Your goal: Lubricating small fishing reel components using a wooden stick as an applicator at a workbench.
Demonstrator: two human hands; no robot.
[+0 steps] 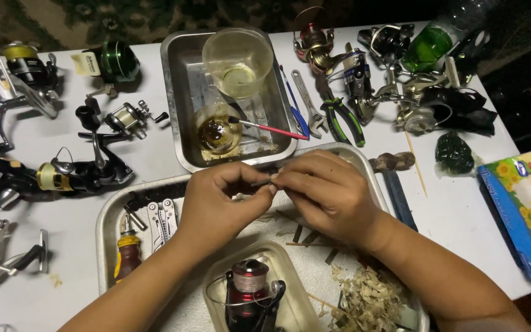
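While fishing reels [62,175] crowd the white table [462,215] — dim room beyond — your left hand [216,206] and right hand [324,193] pinch one small dark part [264,181] over a metal tray [107,215].

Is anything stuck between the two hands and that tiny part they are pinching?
No. The left hand and right hand both pinch the small dark part directly with bare fingertips, above the near metal tray. Nothing visible sits between them.

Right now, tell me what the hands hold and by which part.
A small dark slender part, pinched at its two ends between the fingertips of the left hand and right hand; its kind cannot be told.
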